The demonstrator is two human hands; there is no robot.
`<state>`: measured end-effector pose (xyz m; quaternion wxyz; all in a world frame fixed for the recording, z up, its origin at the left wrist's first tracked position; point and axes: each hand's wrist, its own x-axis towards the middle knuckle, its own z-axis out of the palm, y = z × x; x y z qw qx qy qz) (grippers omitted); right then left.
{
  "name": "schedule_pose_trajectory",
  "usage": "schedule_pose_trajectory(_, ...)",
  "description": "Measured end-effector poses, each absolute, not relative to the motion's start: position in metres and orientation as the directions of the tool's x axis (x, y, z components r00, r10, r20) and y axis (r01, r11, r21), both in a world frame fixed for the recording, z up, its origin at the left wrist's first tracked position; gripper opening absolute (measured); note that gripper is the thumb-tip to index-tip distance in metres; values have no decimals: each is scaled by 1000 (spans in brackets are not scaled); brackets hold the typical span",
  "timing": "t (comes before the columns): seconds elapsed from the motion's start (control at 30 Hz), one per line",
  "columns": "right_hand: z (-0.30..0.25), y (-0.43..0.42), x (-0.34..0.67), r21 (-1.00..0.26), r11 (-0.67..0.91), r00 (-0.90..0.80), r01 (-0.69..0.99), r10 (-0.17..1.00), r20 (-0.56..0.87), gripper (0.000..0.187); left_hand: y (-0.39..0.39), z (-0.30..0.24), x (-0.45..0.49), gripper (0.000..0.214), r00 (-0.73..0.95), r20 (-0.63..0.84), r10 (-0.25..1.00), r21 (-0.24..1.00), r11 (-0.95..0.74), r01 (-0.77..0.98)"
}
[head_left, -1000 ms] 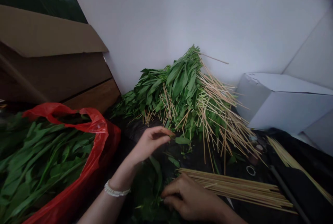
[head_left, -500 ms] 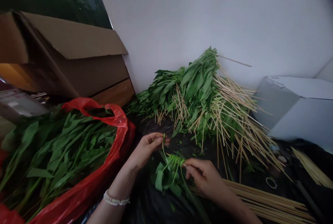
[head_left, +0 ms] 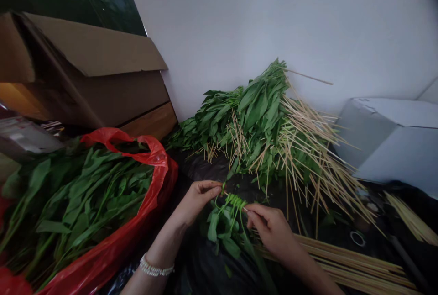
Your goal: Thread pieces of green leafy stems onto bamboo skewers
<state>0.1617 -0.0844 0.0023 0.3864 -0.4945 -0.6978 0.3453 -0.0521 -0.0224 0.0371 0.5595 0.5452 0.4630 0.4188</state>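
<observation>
Both my hands hold a thin bamboo skewer [head_left: 230,196] low in the middle of the view. My left hand [head_left: 198,202] grips its far end, while my right hand [head_left: 268,229] pinches its near end. Short pieces of green stem [head_left: 235,201] are threaded along the skewer, and a leafy sprig [head_left: 219,229] hangs beneath it. Ahead of my hands, a heap of leafy greens [head_left: 260,119] leans against the wall, with many bamboo skewers sticking out of it. A pearl-like bracelet [head_left: 156,270] circles my left wrist.
To the left, an open red plastic bag [head_left: 150,158] holds long-leaved greens. A bundle of bamboo skewers [head_left: 352,265] lies at lower right on black plastic sheeting [head_left: 201,167]. A cardboard box [head_left: 92,48] stands at upper left, and a white box [head_left: 393,144] at right.
Since one second ago, my right hand has left the skewer bundle and joined my left on the threaded skewer. The skewer now lies flatter, and the view has shifted.
</observation>
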Motion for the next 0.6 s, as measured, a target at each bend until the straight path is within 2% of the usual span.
schedule_pose_trajectory(0.37,1,-85,161,-870,256,-200,421,962,187,33,-23,37,-48,30,200,-58,978,996,42,82)
schedule_pose_trajectory(0.6,0,-85,161,-868,263,-184,421,962,202,33,-22,34,-48,28,165,-29,986,999,22,49)
